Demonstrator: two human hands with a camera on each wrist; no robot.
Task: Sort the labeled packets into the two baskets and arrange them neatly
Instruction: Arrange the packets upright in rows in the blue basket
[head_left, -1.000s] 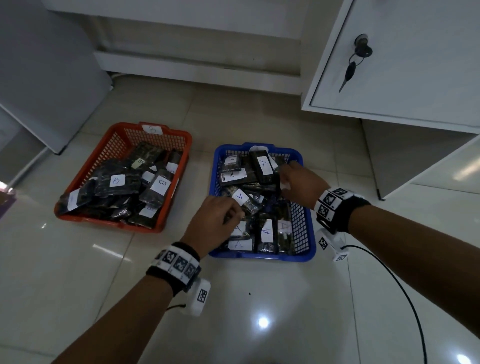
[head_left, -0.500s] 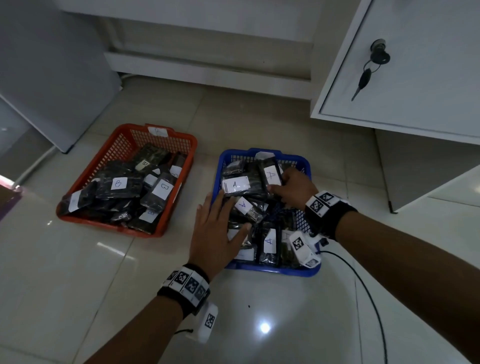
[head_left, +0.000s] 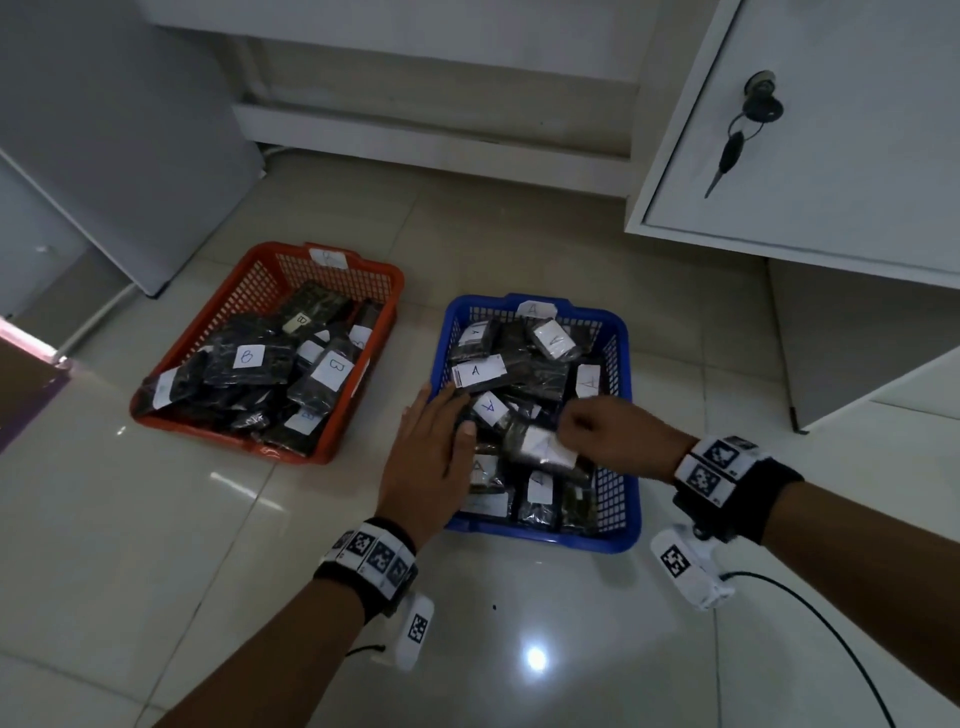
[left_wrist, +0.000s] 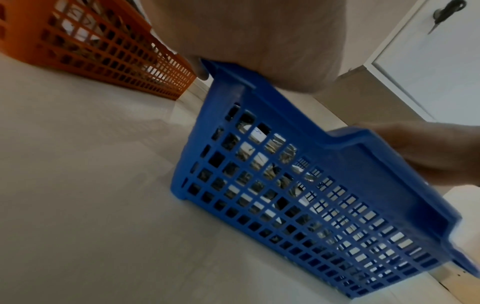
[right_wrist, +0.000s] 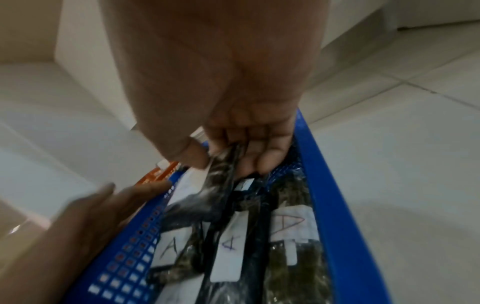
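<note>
On the floor a blue basket (head_left: 621, 540) holds several dark packets with white "A" labels. An orange basket (head_left: 182, 358) to its left holds several packets labelled "B" (head_left: 248, 357). My left hand (head_left: 426, 457) lies flat with straight fingers on the blue basket's left rim (left_wrist: 262, 86). My right hand (head_left: 597, 434) reaches in from the right and pinches a dark packet (head_left: 535, 447) between thumb and fingers, above the others; the right wrist view shows that packet (right_wrist: 221, 170) edge-on in the pinch.
A white cabinet door (head_left: 810, 130) with a key in its lock (head_left: 748, 124) stands at the back right. A grey panel (head_left: 104, 130) leans at the back left. Glossy tiled floor (head_left: 260, 571) lies in front of the baskets. A black cable (head_left: 831, 639) trails from my right wrist.
My right hand drew back from the basket's far end to its middle and now pinches a packet. The left hand stays flat on the left rim.
</note>
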